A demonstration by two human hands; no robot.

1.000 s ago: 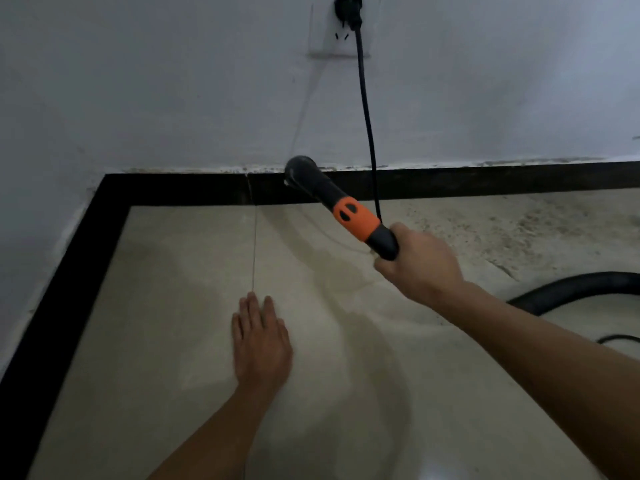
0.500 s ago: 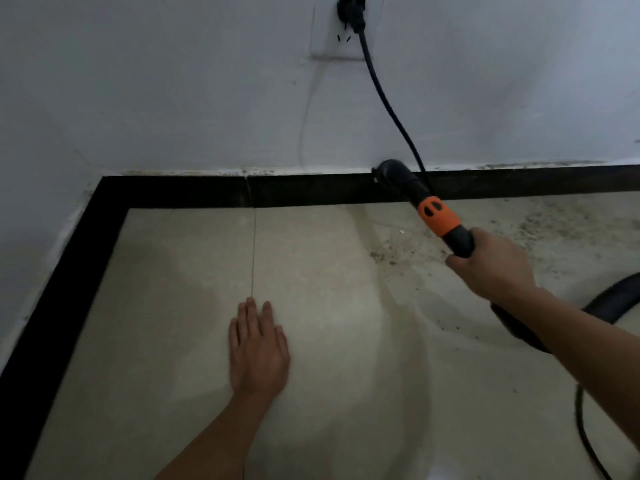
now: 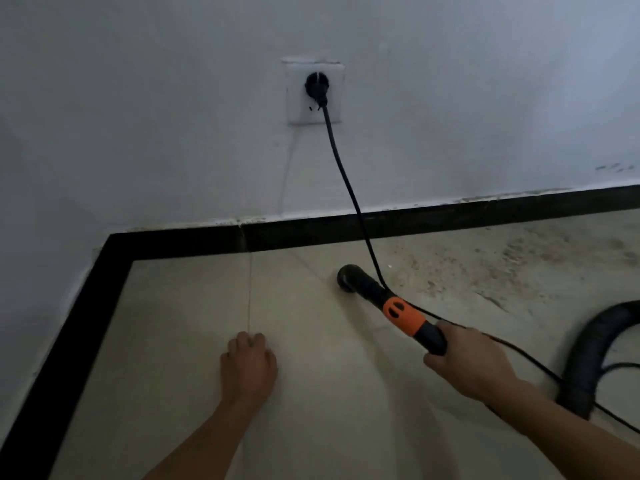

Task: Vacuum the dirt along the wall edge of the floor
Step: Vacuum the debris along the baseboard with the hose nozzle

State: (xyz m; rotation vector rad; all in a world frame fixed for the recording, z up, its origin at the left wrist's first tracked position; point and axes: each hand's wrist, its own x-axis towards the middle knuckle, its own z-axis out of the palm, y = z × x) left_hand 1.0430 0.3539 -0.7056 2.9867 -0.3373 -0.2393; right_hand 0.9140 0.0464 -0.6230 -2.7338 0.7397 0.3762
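My right hand [image 3: 474,365] grips the black vacuum nozzle [image 3: 363,287] just behind its orange collar [image 3: 403,315]. The nozzle's round tip lies low over the beige floor tile, a short way in front of the black skirting [image 3: 311,233]. Grey dirt [image 3: 491,271] is spread over the floor to the right of the tip, along the wall edge. My left hand [image 3: 247,365] rests on the tile with its fingers bent under and holds nothing.
A black power cord [image 3: 346,181] runs from the plug [image 3: 316,86] in the white wall socket down across the nozzle and past my right wrist. The thick black hose [image 3: 588,348] loops on the floor at the right. The skirting turns a corner at the left.
The nozzle has swung back left and away from the skirting toward the tile's middle. My left hand's fingers went from flat to bent. The view has tilted up, showing the socket.
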